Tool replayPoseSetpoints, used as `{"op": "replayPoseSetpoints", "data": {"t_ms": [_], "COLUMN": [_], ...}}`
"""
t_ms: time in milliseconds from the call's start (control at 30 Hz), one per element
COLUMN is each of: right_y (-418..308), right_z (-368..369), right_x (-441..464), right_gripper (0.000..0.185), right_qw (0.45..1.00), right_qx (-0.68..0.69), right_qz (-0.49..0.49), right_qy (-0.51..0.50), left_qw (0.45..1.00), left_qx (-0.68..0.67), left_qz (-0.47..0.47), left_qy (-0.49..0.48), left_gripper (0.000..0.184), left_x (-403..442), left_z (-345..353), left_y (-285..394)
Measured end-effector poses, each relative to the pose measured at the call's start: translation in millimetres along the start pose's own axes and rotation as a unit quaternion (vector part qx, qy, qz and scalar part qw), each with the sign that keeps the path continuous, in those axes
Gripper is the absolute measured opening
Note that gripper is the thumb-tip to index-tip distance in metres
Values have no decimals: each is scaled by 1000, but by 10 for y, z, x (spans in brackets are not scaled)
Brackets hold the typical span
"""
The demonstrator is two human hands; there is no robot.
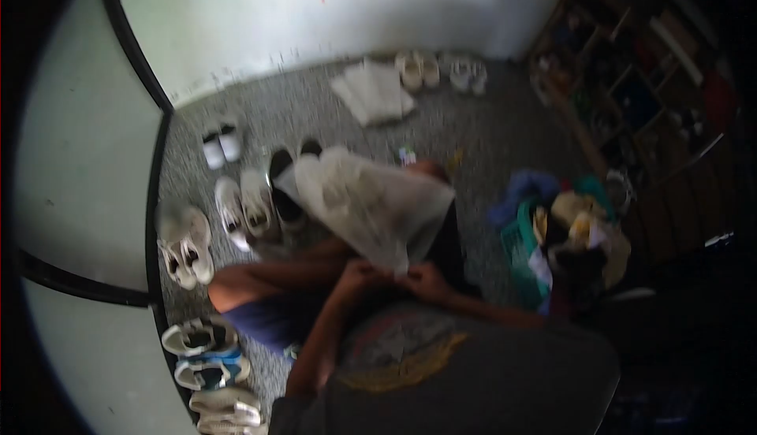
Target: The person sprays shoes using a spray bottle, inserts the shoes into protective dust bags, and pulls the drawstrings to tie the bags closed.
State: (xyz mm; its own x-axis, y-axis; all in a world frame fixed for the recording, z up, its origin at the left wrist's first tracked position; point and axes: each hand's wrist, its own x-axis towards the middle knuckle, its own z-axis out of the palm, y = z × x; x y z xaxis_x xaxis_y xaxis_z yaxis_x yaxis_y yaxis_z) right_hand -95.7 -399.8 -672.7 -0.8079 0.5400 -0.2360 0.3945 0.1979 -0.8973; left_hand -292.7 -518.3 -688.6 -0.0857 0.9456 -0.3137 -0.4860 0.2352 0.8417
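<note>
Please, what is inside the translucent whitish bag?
Inside the translucent whitish bag, what look like pale, rounded shoes show through, blurred. Anything beneath them is covered and cannot be seen.

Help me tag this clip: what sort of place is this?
Perhaps a shoe-storage corner or workspace: pairs of shoes stand on the floor, cluttered shelves line one side, and a translucent bag seems to hold more shoes.

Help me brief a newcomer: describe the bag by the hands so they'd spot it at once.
Find the dark shirt, then go up to the right hand and left hand. The bag fans out beyond them, pale and see-through. Unlike the flat sheets near the wall, it bulges, with shoes showing through.
</note>
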Motion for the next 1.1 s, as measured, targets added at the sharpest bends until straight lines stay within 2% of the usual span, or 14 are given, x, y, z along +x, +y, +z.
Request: {"op": "replayPoseSetpoints", "data": {"t_ms": [33,100,233,333,400,533,600,700,733,933,1067,1100], "right_y": [-163,-181,-209,-111,-90,28,48,-1,-14,-189,-148,-135], "right_z": [-14,-17,8,19,14,37,26,-28,-53,-127,-70,-23], "right_x": [-82,-131,-191,-191,-199,-209,-223,-236,-215,-229,-241,-251], "right_gripper": [23,26,27,26,25,23,20,19,19,25,24,23], "right_qw": [999,999,997,996,996,996,998,996,994,988,991,996], "right_qx": [38,32,70,72,81,57,22,-27,-36,-95,-67,-7], "right_qz": [17,-11,12,-24,-24,-49,-50,-88,-99,-91,-88,-83], "right_qy": [11,14,18,37,39,51,7,-10,-6,-77,-69,-36], "left_qw": [999,995,994,998,999,997,996,992,991,989,989,989], "left_qx": [-5,-95,-53,-52,-14,42,50,80,59,39,39,14], "left_qz": [-35,-43,-95,-47,-23,18,40,62,96,108,108,122], "left_qy": [15,13,24,6,48,55,59,73,79,90,94,80], "left_gripper": [18,25,26,24,25,27,29,30,32,29,26,25], "left_x": [-53,-15,-51,-25,-6,-2,10,-66,-55,-90,-93,-21], "left_z": [88,123,343,432,459,525,482,517,557,556,548,515], "left_y": [105,-1,11,12,-53,-122,-216,-168,-216,-280,-392,-358]}}
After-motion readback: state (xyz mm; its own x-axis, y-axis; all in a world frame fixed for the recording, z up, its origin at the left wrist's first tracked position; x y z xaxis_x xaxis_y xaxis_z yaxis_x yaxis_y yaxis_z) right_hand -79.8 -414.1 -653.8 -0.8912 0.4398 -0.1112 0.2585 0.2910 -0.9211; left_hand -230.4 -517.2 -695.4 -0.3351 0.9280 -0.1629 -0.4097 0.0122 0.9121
